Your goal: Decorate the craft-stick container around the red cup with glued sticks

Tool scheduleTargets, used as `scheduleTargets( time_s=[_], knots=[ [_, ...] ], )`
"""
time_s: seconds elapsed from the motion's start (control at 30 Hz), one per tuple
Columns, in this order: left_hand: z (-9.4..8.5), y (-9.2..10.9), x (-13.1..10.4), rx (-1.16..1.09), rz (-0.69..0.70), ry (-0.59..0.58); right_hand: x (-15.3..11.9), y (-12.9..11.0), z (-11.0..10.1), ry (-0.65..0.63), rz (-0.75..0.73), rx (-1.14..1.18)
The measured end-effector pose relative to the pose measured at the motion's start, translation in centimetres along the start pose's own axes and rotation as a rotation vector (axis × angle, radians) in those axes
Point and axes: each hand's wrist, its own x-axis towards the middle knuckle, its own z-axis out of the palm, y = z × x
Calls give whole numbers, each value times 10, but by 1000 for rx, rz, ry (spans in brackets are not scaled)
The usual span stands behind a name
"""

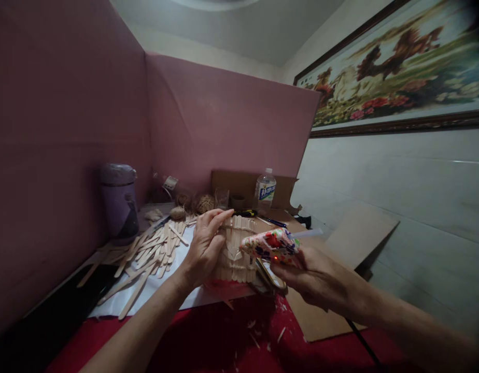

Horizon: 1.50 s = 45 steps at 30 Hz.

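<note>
My left hand point(206, 246) is closed on the left side of a small craft-stick structure point(239, 272), made of pale wooden sticks set side by side. In my right hand point(307, 274) is a hot glue gun point(268, 243) with a colourful floral covering and a small lit red light. A translucent glue stick point(311, 233) pokes out of its back end. The gun's tip points left, right by the structure's face; whether it touches the sticks I cannot tell. My right fingers are wrapped round the gun, partly hidden by it.
Loose craft sticks point(146, 259) lie heaped on a white sheet at left, near a purple flask point(118, 204). Behind are twine balls point(206, 203) and a plastic bottle point(265, 190). Cardboard point(317, 318) lies at right; wood scraps point(255, 339) litter the red cloth point(200, 336).
</note>
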Motion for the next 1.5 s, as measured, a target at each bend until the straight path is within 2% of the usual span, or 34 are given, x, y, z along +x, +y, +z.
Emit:
scheduleTargets(
  time_s=[0.6, 1.07, 1.5],
  knots=[
    [1, -1, 0, -10, -11, -4, 1, -8, 6, 58, 193, 110],
    [0, -1, 0, -15, -5, 0, -3, -5, 10, 13, 175, 137],
    [0, -1, 1, 2, -11, -1, -2, -8, 10, 32, 158, 101]
  ],
)
